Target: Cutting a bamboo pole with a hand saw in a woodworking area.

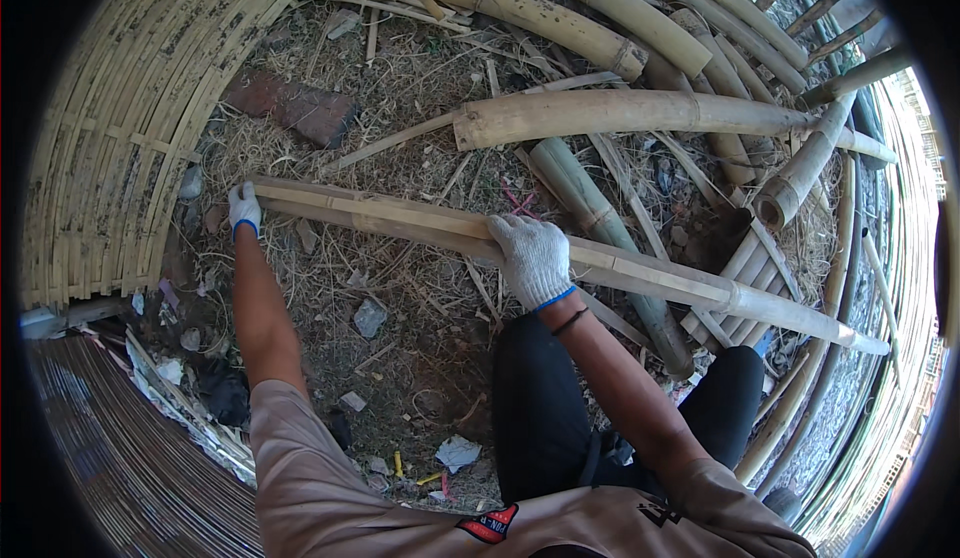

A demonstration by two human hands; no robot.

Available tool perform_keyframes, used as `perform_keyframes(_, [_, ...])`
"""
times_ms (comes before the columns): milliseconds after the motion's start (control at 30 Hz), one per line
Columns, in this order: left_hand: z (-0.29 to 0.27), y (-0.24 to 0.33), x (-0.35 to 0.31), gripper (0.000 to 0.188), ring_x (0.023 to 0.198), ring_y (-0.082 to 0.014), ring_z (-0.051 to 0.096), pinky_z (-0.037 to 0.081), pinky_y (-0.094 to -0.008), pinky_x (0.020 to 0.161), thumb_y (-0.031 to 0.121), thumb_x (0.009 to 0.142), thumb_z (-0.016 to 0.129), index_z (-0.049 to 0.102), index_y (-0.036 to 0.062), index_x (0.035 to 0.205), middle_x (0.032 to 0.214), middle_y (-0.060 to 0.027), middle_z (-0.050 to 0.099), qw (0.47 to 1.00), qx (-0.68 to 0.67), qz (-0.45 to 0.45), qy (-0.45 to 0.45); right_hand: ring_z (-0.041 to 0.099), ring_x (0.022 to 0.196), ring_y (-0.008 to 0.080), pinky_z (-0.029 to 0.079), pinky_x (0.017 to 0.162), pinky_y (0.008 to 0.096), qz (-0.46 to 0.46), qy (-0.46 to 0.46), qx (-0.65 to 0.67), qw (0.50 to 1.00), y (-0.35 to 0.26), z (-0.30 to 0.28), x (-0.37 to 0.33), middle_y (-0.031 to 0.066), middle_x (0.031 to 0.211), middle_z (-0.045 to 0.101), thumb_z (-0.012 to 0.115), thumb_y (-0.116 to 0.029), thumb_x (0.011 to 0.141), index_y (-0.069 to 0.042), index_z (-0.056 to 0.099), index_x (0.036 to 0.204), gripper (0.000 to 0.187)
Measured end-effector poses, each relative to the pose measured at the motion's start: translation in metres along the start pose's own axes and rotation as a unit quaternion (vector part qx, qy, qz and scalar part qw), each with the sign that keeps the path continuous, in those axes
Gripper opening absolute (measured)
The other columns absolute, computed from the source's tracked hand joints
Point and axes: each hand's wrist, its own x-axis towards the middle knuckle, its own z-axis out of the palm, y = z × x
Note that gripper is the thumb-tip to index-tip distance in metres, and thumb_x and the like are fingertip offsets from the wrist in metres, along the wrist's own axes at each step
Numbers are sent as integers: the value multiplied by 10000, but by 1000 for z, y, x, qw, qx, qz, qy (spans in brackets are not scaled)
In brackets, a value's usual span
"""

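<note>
Both my hands wear white knit gloves with blue cuffs. A long split bamboo pole lies across in front of me, running from the left toward the lower right. My left hand grips its left end. My right hand is closed over the pole near its middle. The pole looks like two halves lying side by side, pale yellow with darker nodes. My knees in black trousers are under the right hand.
Thick bamboo poles are piled at the back and right. A curved woven bamboo mat stands at the left. A reddish brick lies on dry grass and litter. Short split pieces lie at right.
</note>
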Motion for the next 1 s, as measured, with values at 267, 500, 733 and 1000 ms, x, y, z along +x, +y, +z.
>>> perform_keyframes(267, [49, -1, -3, 649, 1255, -425, 576, 442, -469, 1041, 589, 997, 486, 512, 97, 1420, 1363, -243, 608, 1000, -9, -9, -11, 658, 934, 292, 484, 798, 441, 12, 0, -31, 999, 10, 12, 0, 97, 978, 649, 727, -436, 853, -110, 605, 1155, 461])
perform_keyframes(500, [70, 93, -64, 710, 1236, -370, 589, 467, -521, 1018, 591, 922, 613, 464, 206, 1500, 1402, -174, 571, 976, 168, -120, 73, 650, 943, 282, 468, 784, 423, 31, -59, -98, 993, 29, 14, -5, 97, 1010, 638, 784, -525, 781, -71, 595, 1170, 627])
perform_keyframes(733, [15, 357, -334, 634, 1268, -373, 556, 435, -456, 1077, 324, 838, 823, 580, 30, 1344, 1355, -215, 580, 859, -184, 442, -179, 661, 954, 287, 479, 810, 420, 21, -61, -61, 996, 18, 14, -3, 88, 1001, 638, 798, -537, 755, -77, 605, 1158, 641])
perform_keyframes(1000, [48, 461, -546, 1158, 1283, -407, 553, 473, -491, 1060, 494, 573, 936, 366, 20, 1462, 1403, -230, 540, 620, 172, 652, -401, 653, 1017, 252, 497, 849, 406, -21, -44, -77, 996, 1, 16, 2, 73, 1068, 640, 801, -383, 753, -76, 600, 1146, 537])
